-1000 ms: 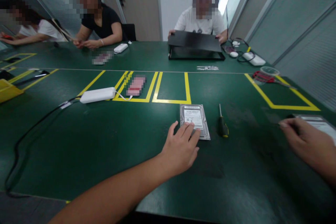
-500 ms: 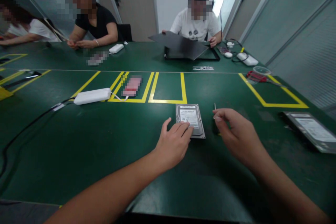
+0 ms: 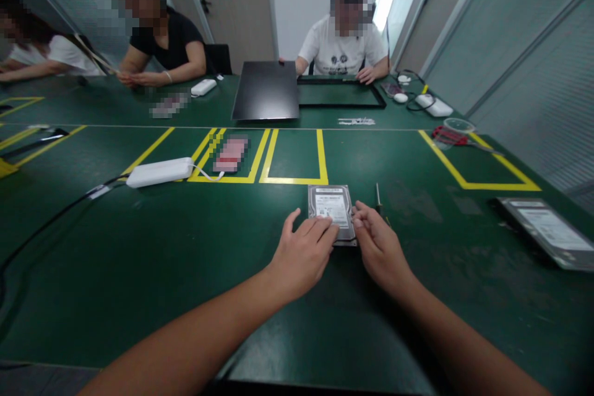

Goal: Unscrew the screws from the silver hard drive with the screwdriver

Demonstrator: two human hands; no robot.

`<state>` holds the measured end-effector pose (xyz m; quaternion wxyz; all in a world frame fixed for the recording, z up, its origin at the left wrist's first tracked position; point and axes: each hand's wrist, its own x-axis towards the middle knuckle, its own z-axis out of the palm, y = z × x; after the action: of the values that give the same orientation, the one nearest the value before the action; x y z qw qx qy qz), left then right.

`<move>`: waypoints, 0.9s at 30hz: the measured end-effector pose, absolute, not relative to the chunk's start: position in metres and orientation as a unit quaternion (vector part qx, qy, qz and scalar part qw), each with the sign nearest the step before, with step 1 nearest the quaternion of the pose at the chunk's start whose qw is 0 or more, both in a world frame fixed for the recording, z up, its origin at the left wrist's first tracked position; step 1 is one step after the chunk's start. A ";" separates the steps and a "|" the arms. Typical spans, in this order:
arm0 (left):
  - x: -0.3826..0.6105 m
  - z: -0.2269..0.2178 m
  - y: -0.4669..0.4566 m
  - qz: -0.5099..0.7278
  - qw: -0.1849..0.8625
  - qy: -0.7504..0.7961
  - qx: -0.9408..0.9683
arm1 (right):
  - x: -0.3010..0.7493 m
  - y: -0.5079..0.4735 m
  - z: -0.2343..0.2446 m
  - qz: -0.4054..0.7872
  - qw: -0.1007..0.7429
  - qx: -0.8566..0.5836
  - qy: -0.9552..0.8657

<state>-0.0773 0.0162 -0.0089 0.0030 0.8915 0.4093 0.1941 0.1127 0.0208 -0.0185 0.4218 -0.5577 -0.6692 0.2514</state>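
A hard drive (image 3: 330, 200) with a white label lies flat on the green table in front of me. The fingers of my left hand (image 3: 304, 247) rest on its lower left part, with the thumb spread away. At the drive's right edge is my right hand (image 3: 378, 244), its thumb and fingers closed against the side. Just behind the right hand, a screwdriver (image 3: 377, 195) shows its thin metal shaft; that hand covers most of its handle. Another hard drive (image 3: 552, 230) sits apart at the far right.
Yellow tape (image 3: 294, 181) marks areas on the table. To the left are a white power strip (image 3: 160, 172), its black cable and a pink phone (image 3: 231, 154). Red-handled pliers (image 3: 450, 135) lie at right. Across the table a person handles a dark panel (image 3: 266, 90) beside a black frame (image 3: 343, 105).
My right hand has moved left from beside the screwdriver to the drive's right edge. My left hand stays on the drive. The person opposite has shifted the dark panel leftward off the frame.
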 end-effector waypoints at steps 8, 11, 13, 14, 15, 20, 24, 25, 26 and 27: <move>-0.079 -0.009 0.015 0.188 0.004 0.415 0.890 | 0.110 0.017 -0.019 0.362 0.472 -0.534 -0.601; -0.081 -0.009 0.013 0.191 0.007 0.417 0.888 | 0.109 0.016 -0.018 0.373 0.474 -0.531 -0.596; -0.082 -0.008 0.013 0.192 0.008 0.419 0.887 | 0.109 0.015 -0.017 0.375 0.474 -0.528 -0.596; -0.082 -0.008 0.012 0.192 0.009 0.420 0.887 | 0.109 0.015 -0.018 0.378 0.474 -0.526 -0.597; -0.082 -0.008 0.012 0.193 0.010 0.420 0.887 | 0.109 0.015 -0.018 0.379 0.474 -0.524 -0.597; -0.083 -0.008 0.011 0.195 0.018 0.420 0.886 | 0.110 0.015 -0.021 0.379 0.471 -0.531 -0.594; -0.084 -0.008 0.011 0.219 0.043 0.418 0.881 | 0.113 0.014 -0.016 0.337 0.446 -0.538 -0.631; -0.084 -0.009 0.011 0.236 0.053 0.416 0.876 | 0.114 0.014 -0.014 0.308 0.436 -0.540 -0.651; -0.085 -0.009 0.011 0.260 0.062 0.413 0.870 | 0.116 0.013 -0.011 0.275 0.426 -0.538 -0.673; -0.085 -0.009 0.011 0.289 0.068 0.410 0.862 | 0.117 0.012 -0.009 0.245 0.418 -0.533 -0.694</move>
<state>-0.0849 0.0107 -0.0091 0.0684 0.8624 0.4096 0.2894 0.1169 0.0122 -0.0086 0.4179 -0.5326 -0.6942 0.2447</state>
